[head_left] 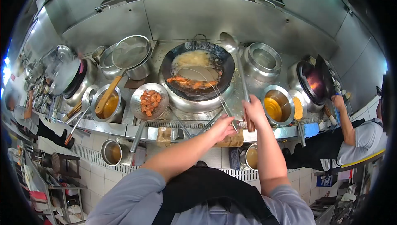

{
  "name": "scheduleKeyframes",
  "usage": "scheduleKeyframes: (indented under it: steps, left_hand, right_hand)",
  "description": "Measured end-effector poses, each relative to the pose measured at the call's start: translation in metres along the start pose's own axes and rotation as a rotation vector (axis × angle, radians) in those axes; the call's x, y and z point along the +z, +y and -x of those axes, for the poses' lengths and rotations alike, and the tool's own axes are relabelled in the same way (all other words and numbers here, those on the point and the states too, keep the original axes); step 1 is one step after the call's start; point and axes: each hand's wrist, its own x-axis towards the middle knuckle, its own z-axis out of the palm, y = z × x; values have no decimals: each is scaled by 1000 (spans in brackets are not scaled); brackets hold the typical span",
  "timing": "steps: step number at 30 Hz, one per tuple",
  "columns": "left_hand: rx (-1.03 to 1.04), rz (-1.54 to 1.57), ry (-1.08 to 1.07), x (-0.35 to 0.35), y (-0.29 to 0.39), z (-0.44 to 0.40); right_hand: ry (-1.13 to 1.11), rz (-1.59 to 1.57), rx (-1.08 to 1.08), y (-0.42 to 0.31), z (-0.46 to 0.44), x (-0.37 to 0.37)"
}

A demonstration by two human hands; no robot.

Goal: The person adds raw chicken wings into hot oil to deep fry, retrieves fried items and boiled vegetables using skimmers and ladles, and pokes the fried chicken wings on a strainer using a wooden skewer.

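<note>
A large black wok on the range holds bubbling oil and reddish-brown fried pieces. Over the pieces lies a mesh skimmer, its thin wire handle running down to my left hand, whose fingers are closed around it. My right hand grips the handle of a long-handled ladle; its bowl rests on the steel surface at the wok's upper right. Left of the wok, a perforated strainer holds more reddish-brown pieces.
Pots of yellowish liquid stand left and right. A strainer tops a pot at the back left; steel bowls sit back right. At the far right a co-worker holds another wok; another person is far left.
</note>
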Motion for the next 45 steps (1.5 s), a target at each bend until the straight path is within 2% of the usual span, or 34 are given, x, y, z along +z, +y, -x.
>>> scheduleKeyframes:
  steps: [3, 5, 6, 8, 9, 10, 12, 15, 20, 26, 35, 40, 45]
  left_hand:
    - [61, -128, 202, 11, 2, -7]
    - [39, -201, 239, 10, 5, -3]
    - [19, -270, 275, 9, 7, -2]
    - [17, -319, 313, 8, 7, 1]
    - [-5, -278, 258, 6, 7, 4]
    - [-24, -236, 204, 4, 7, 7]
    - [17, -210, 170, -6, 6, 8]
    - [40, -89, 49, -12, 9, 13]
    - [48, -57, -2, -5, 25, 7]
    - [60, -33, -7, 1, 33, 4]
    - [93, -9, 82, 0, 22, 10]
    - [125, -36, 64, -1, 14, 19]
    - [119, -98, 95, 7, 18, 20]
  right_hand:
    - [-93, 31, 42, 2, -50, 13]
    - [-143, 30, 173, 2, -65, 25]
    - [-152, 36, 164, 1, -67, 27]
    - [-283, -408, 322, -1, -66, 33]
    - [-326, -589, 402, -12, -62, 30]
    - [-344, -573, 400, -10, -64, 31]
    - [-406, -998, 527, -1, -70, 25]
    - [-467, -1116, 536, -20, -63, 5]
    - [-603, -1285, 511, -40, -42, -10]
    - [-622, -1268, 483, -72, -6, -5]
    - [-619, -959, 424, -77, 14, 8]
    - [-564, -760, 389, -85, 26, 14]
    - [-547, -688, 367, -89, 34, 16]
